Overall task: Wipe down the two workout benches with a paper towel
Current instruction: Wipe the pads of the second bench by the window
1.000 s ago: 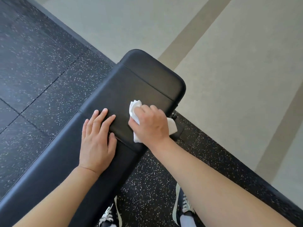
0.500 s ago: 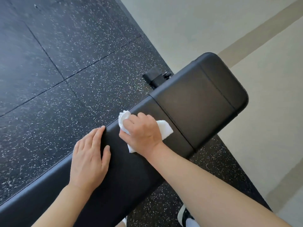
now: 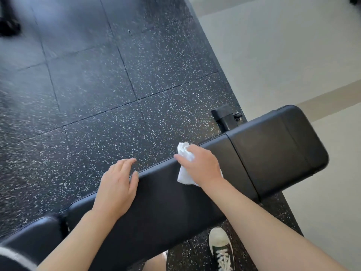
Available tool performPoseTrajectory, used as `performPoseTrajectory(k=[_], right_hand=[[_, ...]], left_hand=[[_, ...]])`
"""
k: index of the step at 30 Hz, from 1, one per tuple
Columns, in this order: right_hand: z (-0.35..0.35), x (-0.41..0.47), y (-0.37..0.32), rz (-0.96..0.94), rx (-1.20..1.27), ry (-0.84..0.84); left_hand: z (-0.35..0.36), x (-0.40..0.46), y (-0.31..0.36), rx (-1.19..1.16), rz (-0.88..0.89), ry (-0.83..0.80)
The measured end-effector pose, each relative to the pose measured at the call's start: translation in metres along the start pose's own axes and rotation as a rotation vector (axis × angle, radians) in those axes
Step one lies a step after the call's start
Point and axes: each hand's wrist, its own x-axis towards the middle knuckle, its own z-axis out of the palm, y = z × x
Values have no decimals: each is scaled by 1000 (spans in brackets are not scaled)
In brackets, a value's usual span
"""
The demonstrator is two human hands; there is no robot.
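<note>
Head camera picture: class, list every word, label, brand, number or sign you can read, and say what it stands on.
None can be read. The bench, paper towel, speckled floor mat and pale floor show no lettering. The shoe shows only laces, no legible mark.

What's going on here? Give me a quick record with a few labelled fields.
Setting: speckled black rubber floor
Bench: black padded bench, seam near its far end
Right hand: right hand grips a crumpled white paper towel on the pad's far edge
Left hand: left hand rests flat on the pad, fingers past the edge
Also seen: dark sneaker below the bench
</note>
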Motion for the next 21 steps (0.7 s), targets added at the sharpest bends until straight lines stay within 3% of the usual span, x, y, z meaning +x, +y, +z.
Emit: performPoseTrajectory(k=[3, 5, 12, 21], right_hand=[[-59, -11, -9, 172, 380, 37], [-108, -22, -20, 186, 469, 58], [-283, -76, -84, -13, 259, 225], [-423, -171, -150, -360, 49, 524]], left_hand=[[-34, -11, 26, -28, 10, 35], [-66, -25, 49, -40, 27, 62], [-207, -62, 132, -15, 63, 174], [-370, -115, 215, 7, 150, 339]])
